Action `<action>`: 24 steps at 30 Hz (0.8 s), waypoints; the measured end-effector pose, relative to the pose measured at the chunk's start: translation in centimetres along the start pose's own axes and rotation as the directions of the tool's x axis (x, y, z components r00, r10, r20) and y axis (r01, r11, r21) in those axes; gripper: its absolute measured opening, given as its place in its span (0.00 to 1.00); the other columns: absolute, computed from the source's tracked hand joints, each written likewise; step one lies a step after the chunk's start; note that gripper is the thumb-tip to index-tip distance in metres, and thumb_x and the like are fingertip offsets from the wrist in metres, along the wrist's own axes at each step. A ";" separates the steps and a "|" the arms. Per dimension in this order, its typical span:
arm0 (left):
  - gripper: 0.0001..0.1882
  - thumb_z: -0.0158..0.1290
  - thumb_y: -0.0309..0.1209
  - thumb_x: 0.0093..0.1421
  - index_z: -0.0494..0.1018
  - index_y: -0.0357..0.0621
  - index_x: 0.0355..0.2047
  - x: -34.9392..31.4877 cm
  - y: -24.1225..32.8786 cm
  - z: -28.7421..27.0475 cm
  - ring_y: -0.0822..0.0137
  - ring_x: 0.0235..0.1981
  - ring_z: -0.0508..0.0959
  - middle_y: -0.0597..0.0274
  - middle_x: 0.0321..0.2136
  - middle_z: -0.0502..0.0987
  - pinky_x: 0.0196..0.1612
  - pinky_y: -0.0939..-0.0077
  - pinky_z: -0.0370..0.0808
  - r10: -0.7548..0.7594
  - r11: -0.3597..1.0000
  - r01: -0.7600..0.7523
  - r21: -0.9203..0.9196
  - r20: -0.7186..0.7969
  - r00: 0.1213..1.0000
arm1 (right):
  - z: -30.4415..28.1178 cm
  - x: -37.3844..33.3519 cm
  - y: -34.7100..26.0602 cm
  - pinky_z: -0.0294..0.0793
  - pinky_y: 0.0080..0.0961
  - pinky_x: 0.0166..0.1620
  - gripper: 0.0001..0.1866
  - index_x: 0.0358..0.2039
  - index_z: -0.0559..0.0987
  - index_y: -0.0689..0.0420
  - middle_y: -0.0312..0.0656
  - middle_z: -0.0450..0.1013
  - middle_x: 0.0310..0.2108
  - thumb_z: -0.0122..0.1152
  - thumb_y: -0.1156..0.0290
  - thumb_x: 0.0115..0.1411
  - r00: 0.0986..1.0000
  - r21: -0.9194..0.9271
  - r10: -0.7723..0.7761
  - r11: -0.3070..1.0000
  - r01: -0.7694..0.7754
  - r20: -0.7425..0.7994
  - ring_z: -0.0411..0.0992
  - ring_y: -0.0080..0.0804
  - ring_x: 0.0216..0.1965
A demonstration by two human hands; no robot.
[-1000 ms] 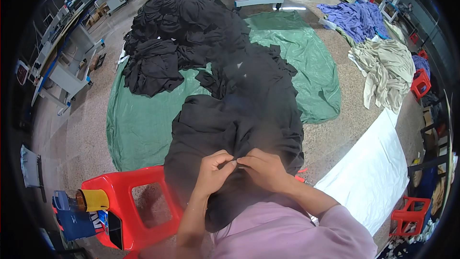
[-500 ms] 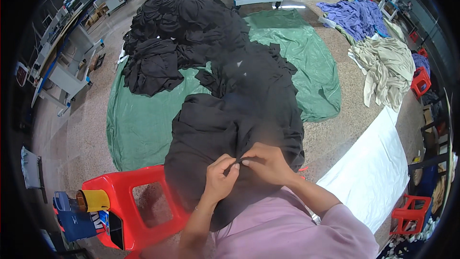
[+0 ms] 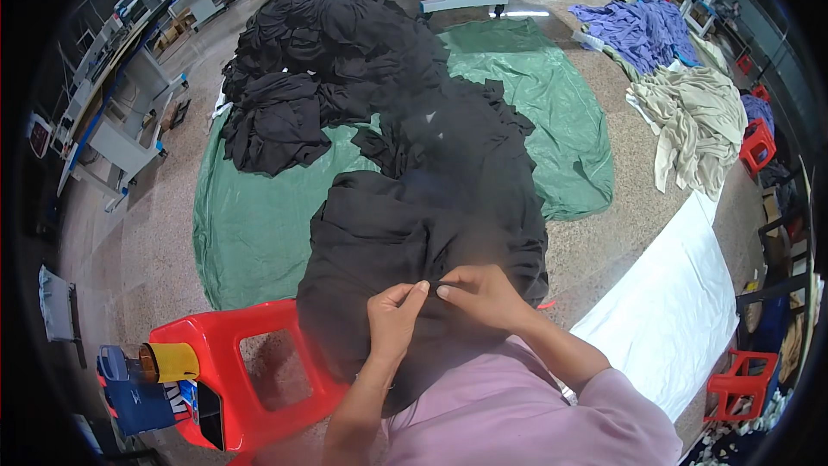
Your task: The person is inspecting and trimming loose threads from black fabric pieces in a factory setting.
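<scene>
Black fabric (image 3: 371, 224) lies spread across my lap and runs forward onto the floor. My left hand (image 3: 395, 315) pinches a small edge of it between thumb and index finger. Close beside it, my right hand (image 3: 479, 293) grips the same dark edge, thumb below and fingers bent over. The fingertips of both hands almost meet above the cloth. A large heap of black fabric pieces (image 3: 336, 43) sits farther off on a green plastic sheet (image 3: 250, 242). Whether anything small is held within the pinched edge cannot be made out.
A red plastic stool (image 3: 216, 328) stands at my left, with a yellow-banded container (image 3: 172, 362) beside it. White sheeting (image 3: 664, 311) covers floor at right. Beige cloth (image 3: 699, 121) and purple cloth (image 3: 638, 30) lie far right. Work tables (image 3: 121, 121) line the left.
My left hand has turned slightly, its fingers straighter and closer to the right fingertips. The right hand has shifted very little, and the cloth stays in place.
</scene>
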State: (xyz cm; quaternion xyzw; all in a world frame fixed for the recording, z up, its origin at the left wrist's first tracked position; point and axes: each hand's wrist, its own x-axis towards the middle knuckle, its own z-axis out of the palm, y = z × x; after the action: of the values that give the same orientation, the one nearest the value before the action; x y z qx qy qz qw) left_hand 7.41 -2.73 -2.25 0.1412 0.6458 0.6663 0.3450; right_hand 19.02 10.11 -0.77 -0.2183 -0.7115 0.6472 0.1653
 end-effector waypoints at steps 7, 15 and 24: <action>0.21 0.52 0.38 0.66 0.69 0.43 0.17 3.7 5.4 -0.3 0.85 0.24 0.62 0.78 0.18 0.65 0.26 0.83 0.59 -0.368 0.884 0.121 0.452 0.512 0.776 | 2.0 -2.5 -2.6 0.74 0.37 0.34 0.07 0.35 0.77 0.59 0.44 0.73 0.29 0.61 0.74 0.55 0.900 -0.435 -0.375 0.789 0.435 0.221 0.75 0.44 0.32; 0.11 0.51 0.29 0.67 0.76 0.33 0.42 2.0 2.3 2.5 0.78 0.34 0.75 0.65 0.36 0.79 0.41 0.83 0.72 0.113 0.966 -0.078 -0.247 0.130 0.985 | -0.2 -2.4 -1.8 0.74 0.35 0.33 0.10 0.36 0.78 0.58 0.45 0.74 0.29 0.65 0.74 0.52 0.928 -0.525 -0.372 0.785 0.328 0.022 0.75 0.45 0.30; 0.09 0.52 0.28 0.65 0.75 0.35 0.39 -0.3 2.5 2.8 0.80 0.38 0.71 0.69 0.36 0.76 0.43 0.85 0.67 0.006 0.952 0.073 -0.296 0.259 0.966 | -1.7 -0.7 -2.1 0.74 0.30 0.32 0.09 0.34 0.80 0.62 0.47 0.77 0.31 0.67 0.74 0.53 0.912 -0.464 -0.376 0.845 0.267 -0.161 0.76 0.44 0.30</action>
State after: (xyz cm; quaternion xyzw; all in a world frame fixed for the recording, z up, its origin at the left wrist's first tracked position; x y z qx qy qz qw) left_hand 8.67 -0.64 0.56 0.1606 0.4880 0.7276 0.4547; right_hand 20.32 11.06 1.49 -0.2046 -0.8373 0.4039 0.3065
